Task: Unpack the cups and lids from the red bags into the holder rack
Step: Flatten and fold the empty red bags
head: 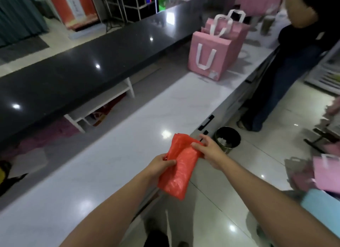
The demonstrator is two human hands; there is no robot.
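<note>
Both hands are holding one crumpled red thin-plastic bag (177, 165) in the air, over the near edge of the long white marble-look counter (128, 145). The left hand (159, 166) is gripping the bag's left side, thumb curled over the plastic and fingers underneath. The right hand (209, 151) is pinching the bag's upper right part, thumb and fingers closed on the film. The bag is hanging slack between them, its lower end drooping past the counter edge toward the glossy tiled floor. What the bag contains cannot be told.

Farther along the counter, well apart from the hands, a group of pink paper carrier bags with white ribbon handles (211, 57) is standing upright. Beside the counter front, on the floor near the right hand, a round dark metal waste bin (228, 140) is standing with white scraps inside. A second person in dark clothing (287, 62) is standing at the far end of the counter. More pink paper bags (326, 171) are lying at the right edge of view.
</note>
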